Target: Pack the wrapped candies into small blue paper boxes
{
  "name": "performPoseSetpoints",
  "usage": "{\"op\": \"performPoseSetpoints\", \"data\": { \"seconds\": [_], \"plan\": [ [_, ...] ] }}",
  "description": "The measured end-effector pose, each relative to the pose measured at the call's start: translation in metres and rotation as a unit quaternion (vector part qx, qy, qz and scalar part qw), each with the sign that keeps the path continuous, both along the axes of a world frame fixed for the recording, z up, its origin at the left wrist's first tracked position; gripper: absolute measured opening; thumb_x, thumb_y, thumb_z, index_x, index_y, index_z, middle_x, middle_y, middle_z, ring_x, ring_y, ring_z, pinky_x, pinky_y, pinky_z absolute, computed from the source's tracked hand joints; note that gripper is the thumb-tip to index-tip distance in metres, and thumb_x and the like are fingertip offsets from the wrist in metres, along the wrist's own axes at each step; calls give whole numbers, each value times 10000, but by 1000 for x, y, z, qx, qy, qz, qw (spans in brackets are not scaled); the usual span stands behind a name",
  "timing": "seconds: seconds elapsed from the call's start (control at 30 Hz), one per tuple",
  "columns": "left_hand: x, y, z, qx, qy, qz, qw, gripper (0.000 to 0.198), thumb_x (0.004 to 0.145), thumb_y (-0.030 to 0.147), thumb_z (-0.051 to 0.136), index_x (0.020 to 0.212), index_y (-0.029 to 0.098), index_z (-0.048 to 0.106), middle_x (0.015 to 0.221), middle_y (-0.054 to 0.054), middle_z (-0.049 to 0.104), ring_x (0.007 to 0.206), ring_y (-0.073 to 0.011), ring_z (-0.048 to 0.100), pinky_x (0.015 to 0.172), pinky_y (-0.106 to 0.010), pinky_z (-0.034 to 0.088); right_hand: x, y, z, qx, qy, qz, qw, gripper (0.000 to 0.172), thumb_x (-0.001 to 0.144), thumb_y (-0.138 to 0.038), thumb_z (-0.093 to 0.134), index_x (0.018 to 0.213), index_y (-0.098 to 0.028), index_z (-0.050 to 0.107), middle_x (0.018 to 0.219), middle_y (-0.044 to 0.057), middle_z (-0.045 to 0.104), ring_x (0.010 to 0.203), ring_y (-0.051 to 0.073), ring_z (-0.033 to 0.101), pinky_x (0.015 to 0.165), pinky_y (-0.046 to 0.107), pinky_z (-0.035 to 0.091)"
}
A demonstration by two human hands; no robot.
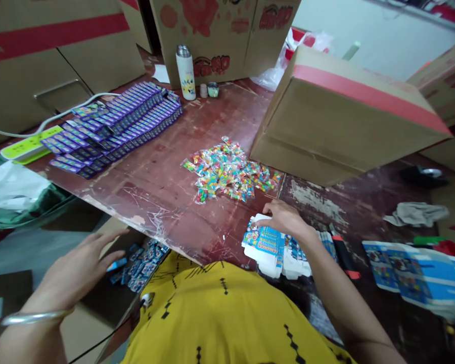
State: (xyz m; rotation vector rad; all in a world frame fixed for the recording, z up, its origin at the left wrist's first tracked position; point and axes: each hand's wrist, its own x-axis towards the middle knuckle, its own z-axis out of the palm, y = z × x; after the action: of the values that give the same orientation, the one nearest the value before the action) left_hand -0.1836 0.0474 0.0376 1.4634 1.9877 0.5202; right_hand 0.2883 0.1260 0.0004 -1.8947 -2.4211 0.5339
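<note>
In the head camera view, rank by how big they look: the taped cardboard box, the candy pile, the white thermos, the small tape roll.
1. cardboard box
2. candy pile
3. thermos
4. tape roll
The thermos and roll sit farther back, so they look smaller than they are.

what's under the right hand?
The right hand rests on a stack of flat blue-and-white printed cartons on the worn red table. The hand and forearm cover the stack's middle, so how many cartons it holds cannot be seen.

Soft even indoor light, faint shadows, wide-angle edge distortion, blurred right edge
</note>
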Motion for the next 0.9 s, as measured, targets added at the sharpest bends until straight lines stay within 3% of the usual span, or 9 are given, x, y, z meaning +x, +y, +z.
{"op": "performPoseSetpoints", "data": {
  "seconds": [0.07,0.13,0.23,0.33,0.4,0.5,0.67,0.8,0.9],
  "plan": [
    [29,6,-3,-12,48,-71,996,405,780,495,615,1112,266,652,989,-4,711,904,-261,648,892,-473,468,-6,0,-6,-20,-19,-1,1000,388,637,-542,781,829,-227,658,853,42,640,796,206,605,655,279,419],
    [70,14,-7,27,-20,-131,991,382,845,479,544,1108,216,633,1029,-51,706,935,-242,655,875,-386,501,-11,1,-10,-28,-8,-6,1000,392,662,-528,772,877,-225,645,879,37,646,813,207,613,683,290,446],
    [136,24,-23,112,-107,-216,964,264,908,377,500,1064,207,628,1064,-59,689,968,-196,650,900,-329,504,-10,-7,-8,62,25,-4,998,393,797,-477,674,1080,-210,614,1077,80,649,1014,237,594,858,353,468],
    [187,26,-47,154,-116,-334,923,240,935,301,476,1113,217,614,1177,-65,646,1106,-189,600,998,-340,461,-3,-38,-4,172,31,-4,985,424,928,-424,495,1269,-175,533,1302,126,566,1256,257,463,1048,412,370],
    [208,26,-63,182,-98,-376,903,313,927,293,497,1220,206,562,1306,-91,580,1249,-215,511,1075,-382,405,-3,-65,-4,192,-10,-5,981,591,910,-497,488,1366,-122,454,1448,168,431,1386,311,298,1116,480,271],
    [222,29,-80,203,-55,-407,889,505,891,329,564,1358,180,446,1434,-132,469,1383,-275,356,1138,-485,313,-18,-96,-13,170,-72,6,983,870,825,-629,531,1451,-60,328,1542,216,248,1438,389,123,1133,578,145],
    [217,34,-83,210,2,-416,885,544,888,325,566,1391,184,415,1467,-135,429,1415,-297,291,1152,-538,259,-52,-96,-27,142,-86,-3,986,871,825,-646,506,1491,-133,277,1569,184,191,1451,376,73,1128,580,99],
    [202,27,-82,226,27,-417,880,401,918,263,512,1318,240,515,1456,-102,449,1416,-283,289,1137,-539,279,-57,-79,-21,133,-70,12,989,854,806,-701,482,1465,-173,351,1557,173,237,1438,388,117,1112,588,112],
    [196,19,-85,232,46,-436,868,324,932,219,478,1230,264,596,1438,-97,472,1397,-273,327,1132,-549,274,-54,-58,-12,132,-44,14,990,712,852,-646,464,1402,-194,453,1491,160,372,1370,364,279,1087,524,227]
  ]
}}
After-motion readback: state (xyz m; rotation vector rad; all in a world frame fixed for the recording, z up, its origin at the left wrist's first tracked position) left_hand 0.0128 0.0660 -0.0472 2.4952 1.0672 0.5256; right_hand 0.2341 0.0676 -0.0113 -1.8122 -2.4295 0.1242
